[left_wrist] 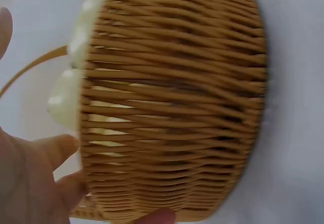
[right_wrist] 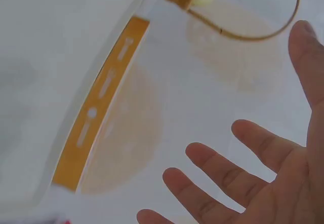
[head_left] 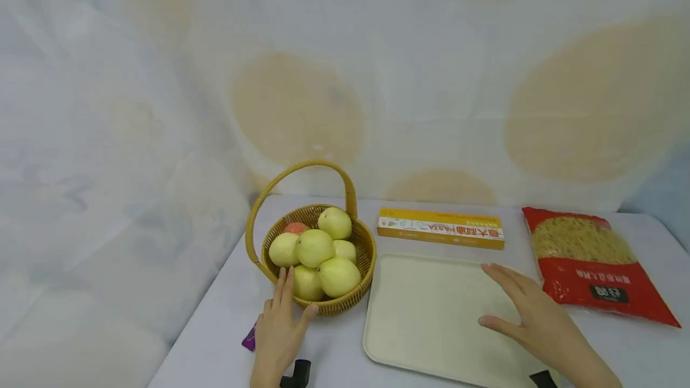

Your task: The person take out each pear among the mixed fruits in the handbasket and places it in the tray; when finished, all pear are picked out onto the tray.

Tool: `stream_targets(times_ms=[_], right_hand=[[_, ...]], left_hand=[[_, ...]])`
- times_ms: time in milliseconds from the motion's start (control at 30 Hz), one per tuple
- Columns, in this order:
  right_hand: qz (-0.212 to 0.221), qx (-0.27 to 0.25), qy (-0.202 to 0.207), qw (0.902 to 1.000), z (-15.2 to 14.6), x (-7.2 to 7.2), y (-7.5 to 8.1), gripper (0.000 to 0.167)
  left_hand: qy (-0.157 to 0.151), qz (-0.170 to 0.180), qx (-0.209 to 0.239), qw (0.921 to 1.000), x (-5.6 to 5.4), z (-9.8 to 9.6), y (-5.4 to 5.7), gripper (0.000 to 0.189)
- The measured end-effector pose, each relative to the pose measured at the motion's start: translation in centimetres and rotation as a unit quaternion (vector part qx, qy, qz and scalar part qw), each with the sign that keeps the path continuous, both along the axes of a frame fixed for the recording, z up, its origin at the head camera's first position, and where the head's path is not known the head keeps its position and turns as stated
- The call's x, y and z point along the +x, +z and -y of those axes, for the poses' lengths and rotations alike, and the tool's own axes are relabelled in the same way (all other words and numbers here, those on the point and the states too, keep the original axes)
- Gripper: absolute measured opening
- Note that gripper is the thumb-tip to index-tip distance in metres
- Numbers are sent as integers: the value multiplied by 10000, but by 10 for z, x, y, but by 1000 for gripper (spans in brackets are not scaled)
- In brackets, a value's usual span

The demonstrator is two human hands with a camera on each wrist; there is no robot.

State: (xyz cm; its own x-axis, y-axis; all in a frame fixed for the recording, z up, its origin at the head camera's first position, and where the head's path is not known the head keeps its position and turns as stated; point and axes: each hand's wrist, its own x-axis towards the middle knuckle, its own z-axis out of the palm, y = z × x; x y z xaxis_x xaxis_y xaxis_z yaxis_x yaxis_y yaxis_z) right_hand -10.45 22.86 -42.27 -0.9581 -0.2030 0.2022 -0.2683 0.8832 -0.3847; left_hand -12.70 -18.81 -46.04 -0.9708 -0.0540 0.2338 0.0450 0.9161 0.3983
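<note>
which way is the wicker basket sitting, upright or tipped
Upright: the basket sits mouth up, its handle arching overhead and pale green fruit piled inside.

Table [head_left: 210,340]: the head view is looking forward and down from farthest off, taking in the left and far edges.
Basket [left_wrist: 172,102]: the left wrist view is facing its woven side, very close and rolled sideways; all three views are sharing it.
Right hand [right_wrist: 263,183]: its wrist view is looking past it toward the far edge, steeply tilted.
Tray [head_left: 426,316], pasta box [head_left: 442,229]: head and right wrist are sharing both.
</note>
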Motion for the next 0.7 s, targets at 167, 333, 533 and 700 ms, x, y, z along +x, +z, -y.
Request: stream_targets(times_ms=[167, 333, 533, 700], right_hand=[[-346, -456, 529, 9970, 37, -11, -1, 81], [-332, -705, 984, 9921, 72, -20, 3, 79], [-344, -930, 1294, 9866, 96, -33, 13, 77], [-182, -1198, 1615, 9794, 116, -43, 12, 72]], left_hand=[[-24, 44, 250, 9997, -1, 4, -13, 88], [71, -56, 153, 9998, -3, 7, -16, 86], [5, -204, 104, 9997, -5, 5, -13, 90], [70, -85, 206, 9997, -5, 3, -18, 91]])
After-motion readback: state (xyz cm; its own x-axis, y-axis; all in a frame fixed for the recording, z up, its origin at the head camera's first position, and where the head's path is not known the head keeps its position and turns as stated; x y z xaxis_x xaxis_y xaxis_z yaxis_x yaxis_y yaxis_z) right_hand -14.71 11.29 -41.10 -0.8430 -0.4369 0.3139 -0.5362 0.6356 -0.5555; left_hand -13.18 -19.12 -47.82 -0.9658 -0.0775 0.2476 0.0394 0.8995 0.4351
